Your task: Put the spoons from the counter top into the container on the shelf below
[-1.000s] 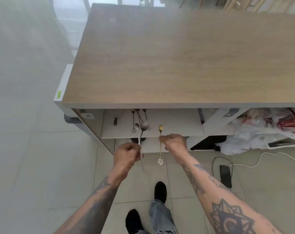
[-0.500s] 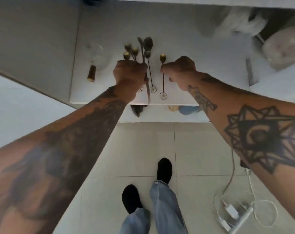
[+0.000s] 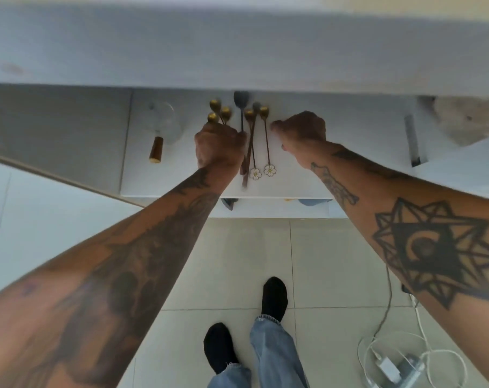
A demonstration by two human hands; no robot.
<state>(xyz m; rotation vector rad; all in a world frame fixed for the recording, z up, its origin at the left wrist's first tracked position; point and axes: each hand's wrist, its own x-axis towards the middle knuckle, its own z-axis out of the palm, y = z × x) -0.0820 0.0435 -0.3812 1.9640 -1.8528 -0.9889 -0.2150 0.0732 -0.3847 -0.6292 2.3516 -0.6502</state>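
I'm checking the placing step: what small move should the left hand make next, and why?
Probably open the left hand and let go of the grey spoon. It already sits on the shelf among the gold spoons, and the right hand looks closed and apart from them.

Spoons [image 3: 247,130] on shelf [image 3: 335,152] between hands: left hand [image 3: 219,148] touching the bunch, right hand [image 3: 300,128] just beside it. Glass [image 3: 164,121] left of left hand. Cables [image 3: 391,357] on floor, below right forearm.
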